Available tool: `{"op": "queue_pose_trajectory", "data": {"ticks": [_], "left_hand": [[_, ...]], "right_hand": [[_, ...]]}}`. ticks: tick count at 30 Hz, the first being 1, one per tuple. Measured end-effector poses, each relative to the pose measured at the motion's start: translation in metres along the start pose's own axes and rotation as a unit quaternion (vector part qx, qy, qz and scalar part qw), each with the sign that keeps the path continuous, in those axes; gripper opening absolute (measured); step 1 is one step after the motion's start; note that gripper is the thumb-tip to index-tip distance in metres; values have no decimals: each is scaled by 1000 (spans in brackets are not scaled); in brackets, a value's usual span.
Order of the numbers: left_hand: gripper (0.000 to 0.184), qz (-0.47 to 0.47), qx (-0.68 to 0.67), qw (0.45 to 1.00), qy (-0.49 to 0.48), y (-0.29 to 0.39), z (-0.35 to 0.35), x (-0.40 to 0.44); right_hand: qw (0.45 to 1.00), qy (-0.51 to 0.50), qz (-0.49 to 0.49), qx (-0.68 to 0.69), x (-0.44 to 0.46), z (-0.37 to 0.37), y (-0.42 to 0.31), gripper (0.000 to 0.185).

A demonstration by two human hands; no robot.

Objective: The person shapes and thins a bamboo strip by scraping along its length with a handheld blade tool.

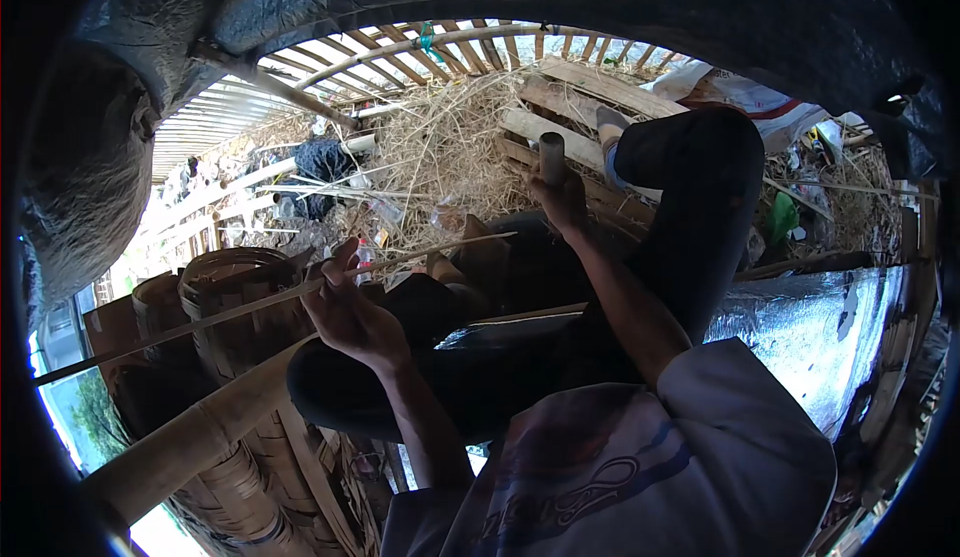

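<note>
A long thin bamboo strip [220,319] runs from the lower left edge up to the middle of the view. My left hand [348,312] holds it between thumb and fingers, palm turned up. Over my bent leg, my right hand [562,200] is wrapped round an upright cylindrical handle [552,157], whose rounded end points up. The lower part of that tool is hidden in shadow. The strip's pale tip lies to the left of my right forearm, apart from the hand.
Woven bamboo baskets [228,275] stand at the left, above a thick bamboo pole [200,437]. Straw [450,147] covers the ground ahead, with wooden slats [570,102] beyond my foot. A slatted bamboo fence [400,57] curves behind. Shiny sheeting [800,327] lies at the right.
</note>
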State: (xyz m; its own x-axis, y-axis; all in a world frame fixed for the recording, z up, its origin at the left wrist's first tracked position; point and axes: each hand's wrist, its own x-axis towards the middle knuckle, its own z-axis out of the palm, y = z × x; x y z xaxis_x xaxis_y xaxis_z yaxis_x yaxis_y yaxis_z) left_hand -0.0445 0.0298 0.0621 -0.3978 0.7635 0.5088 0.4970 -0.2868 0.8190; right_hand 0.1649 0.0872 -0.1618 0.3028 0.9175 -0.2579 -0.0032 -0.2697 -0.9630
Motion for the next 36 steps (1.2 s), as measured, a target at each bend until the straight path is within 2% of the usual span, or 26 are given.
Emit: {"op": "queue_pose_trajectory", "data": {"ticks": [1, 3, 6, 10, 12, 16, 18, 21, 22, 24, 28, 30, 34, 36], "left_hand": [[25, 0, 3, 1000, 1, 2, -2, 0], [28, -79, 37, 996, 30, 11, -4, -1], [27, -116, 39, 992, 41, 20, -7, 1], [26, -127, 39, 990, 50, 12, -14, -1], [25, -114, 30, 991, 59, 11, -13, -1], [24, -120, 39, 990, 61, 10, -13, -2], [24, -115, 34, 991, 54, 10, -13, -1], [27, -124, 31, 991, 45, 12, -12, -1], [27, -125, 32, 991, 46, 11, -13, -1], [27, -127, 30, 990, 51, 11, -12, -1], [27, -122, 31, 990, 58, 11, -10, -1], [28, -114, 7, 992, 55, 10, -10, -2], [27, -130, 10, 990, 58, 10, -11, -1], [26, -118, 13, 991, 55, 9, -11, -1]], "right_hand": [[1000, -2, 1, 1, -1, -2, -6, 27], [998, -6, 68, 0, -3, -7, -20, 25], [997, -1, 55, 46, -5, -6, -22, 22], [1000, 14, 10, 22, 2, 1, 5, 22], [999, -3, -6, -34, 4, 1, 14, 12], [998, -7, 32, -46, 1, -2, 20, 14], [991, 11, 59, -120, 7, 2, 47, 25], [985, 0, 68, -161, 11, -1, 76, 23], [984, -1, 69, -162, 10, -3, 79, 23], [993, -12, 89, -74, 11, -6, 87, 21], [995, -25, 38, -94, 15, -7, 90, 15], [987, -41, 105, -111, 13, -11, 84, 18], [984, -24, 116, -133, 12, -10, 83, 19], [986, -17, 7, -167, 10, -13, 86, 17]]}}
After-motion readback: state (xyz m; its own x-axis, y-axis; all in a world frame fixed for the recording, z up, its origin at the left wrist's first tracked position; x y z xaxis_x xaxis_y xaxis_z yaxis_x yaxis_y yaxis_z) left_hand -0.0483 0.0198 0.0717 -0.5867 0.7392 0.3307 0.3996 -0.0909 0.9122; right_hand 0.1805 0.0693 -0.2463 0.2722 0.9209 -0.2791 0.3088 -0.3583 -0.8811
